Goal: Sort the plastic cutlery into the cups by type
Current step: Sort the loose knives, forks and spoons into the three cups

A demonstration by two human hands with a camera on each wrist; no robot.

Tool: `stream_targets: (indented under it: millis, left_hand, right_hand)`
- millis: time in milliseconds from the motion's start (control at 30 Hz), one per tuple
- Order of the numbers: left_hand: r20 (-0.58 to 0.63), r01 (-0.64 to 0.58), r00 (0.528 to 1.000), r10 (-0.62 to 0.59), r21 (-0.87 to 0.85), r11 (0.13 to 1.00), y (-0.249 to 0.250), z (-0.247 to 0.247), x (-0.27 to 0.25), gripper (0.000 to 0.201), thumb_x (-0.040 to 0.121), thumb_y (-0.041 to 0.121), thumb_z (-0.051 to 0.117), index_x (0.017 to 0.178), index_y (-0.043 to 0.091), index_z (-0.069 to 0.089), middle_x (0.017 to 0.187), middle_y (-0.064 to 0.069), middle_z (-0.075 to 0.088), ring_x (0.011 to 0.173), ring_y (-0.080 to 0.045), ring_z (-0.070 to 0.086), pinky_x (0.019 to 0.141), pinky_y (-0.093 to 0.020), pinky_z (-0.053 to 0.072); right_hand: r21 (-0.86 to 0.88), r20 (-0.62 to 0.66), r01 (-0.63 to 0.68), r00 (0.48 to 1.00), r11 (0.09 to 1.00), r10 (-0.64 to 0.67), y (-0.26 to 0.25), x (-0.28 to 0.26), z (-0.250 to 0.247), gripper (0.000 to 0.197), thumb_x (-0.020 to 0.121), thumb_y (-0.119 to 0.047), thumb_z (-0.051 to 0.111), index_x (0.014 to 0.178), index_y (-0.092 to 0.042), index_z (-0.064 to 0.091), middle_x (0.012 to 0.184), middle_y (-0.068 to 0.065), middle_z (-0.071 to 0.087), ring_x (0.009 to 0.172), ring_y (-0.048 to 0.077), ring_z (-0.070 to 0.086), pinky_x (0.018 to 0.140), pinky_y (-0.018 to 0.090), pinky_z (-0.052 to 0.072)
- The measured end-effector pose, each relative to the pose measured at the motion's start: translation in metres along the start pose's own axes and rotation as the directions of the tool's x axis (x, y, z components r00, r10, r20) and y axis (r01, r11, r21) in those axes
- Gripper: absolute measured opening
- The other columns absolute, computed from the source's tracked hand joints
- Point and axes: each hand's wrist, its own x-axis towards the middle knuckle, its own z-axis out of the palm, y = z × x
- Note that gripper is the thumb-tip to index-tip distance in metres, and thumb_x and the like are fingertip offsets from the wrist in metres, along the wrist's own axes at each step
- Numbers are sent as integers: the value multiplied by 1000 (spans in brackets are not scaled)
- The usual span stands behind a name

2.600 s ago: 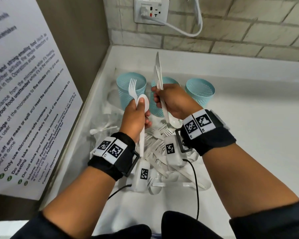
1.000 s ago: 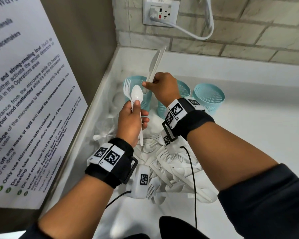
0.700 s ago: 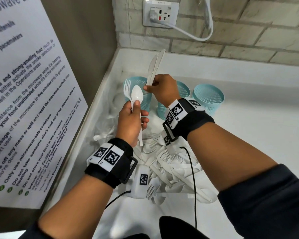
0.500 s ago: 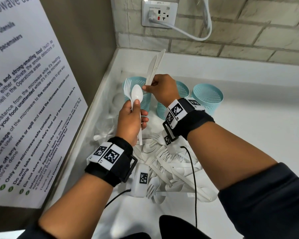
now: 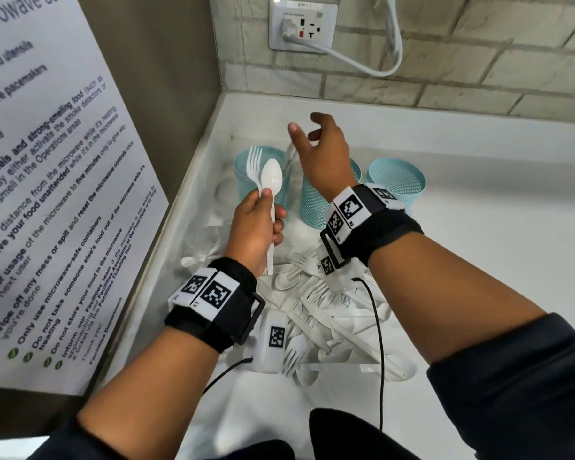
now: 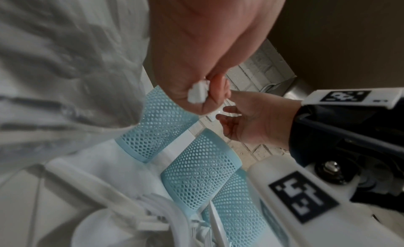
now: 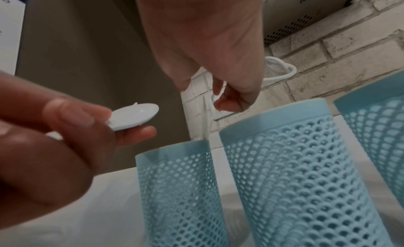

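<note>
White plastic spoon [image 5: 271,180] and fork [image 5: 254,162] pinched upright in my left hand [image 5: 254,224], fingers clamped on handles; right hand [image 5: 322,151] fingers apart, empty, above leftmost cup [image 5: 246,174].

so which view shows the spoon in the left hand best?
Head view: the spoon shows bowl to handle tip in the left hand. Right wrist view catches the bowl only; left wrist view just a white handle end.

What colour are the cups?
Light blue mesh cups, clearest in the right wrist view.
</note>
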Motion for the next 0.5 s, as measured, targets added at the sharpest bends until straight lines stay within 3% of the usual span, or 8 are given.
stream_targets:
  millis: [100,200,267,333,433,500]
  left_hand:
    - [3,19,1000,-18,-36,999,2,1,2,20,96,6,31,104,7,50,64,-1,46,38,-3,33,35,-13,24]
    - [21,0,1000,0,-32,999,3,2,2,21,96,5,32,101,7,52,65,-2,49,41,-4,34,37,-13,25]
    - [51,-5,999,7,-33,999,4,4,1,23,98,7,34,93,11,56,67,-3,51,46,-6,36,39,-13,27]
    - [80,-8,997,10,-34,999,4,6,0,24,99,10,37,90,14,58,68,-3,55,51,-7,39,41,-13,31]
    - [110,-22,994,25,-22,1000,2,8,0,22,99,17,42,90,17,62,63,3,63,52,-5,48,46,-13,38]
    - [131,-28,991,30,-21,999,1,9,0,20,99,20,44,91,17,63,58,7,65,49,-3,51,47,-14,41]
  right_hand:
    - [57,-125,4,992,998,3,1,4,-7,37,94,-31,50,123,-8,52,112,13,61,102,25,57,90,31,42]
    - [64,-126,-17,992,998,25,3,6,-17,23,94,-25,50,101,-8,63,94,9,69,90,22,60,83,31,45]
    - [91,-8,-13,1000,996,14,3,4,-23,23,92,-28,55,85,-9,66,79,3,69,77,13,59,74,22,44]
    - [105,120,6,993,994,-18,1,-1,-29,24,89,-33,60,79,-12,67,71,-5,65,66,3,57,64,10,42]
    - [174,329,-13,943,985,-46,-2,-9,-38,20,86,-27,66,93,-9,69,68,-9,65,55,-8,57,57,5,40]
    - [168,460,-32,886,985,-50,-3,-13,-44,13,85,-18,66,94,-8,67,55,-13,62,45,-7,52,48,5,37]
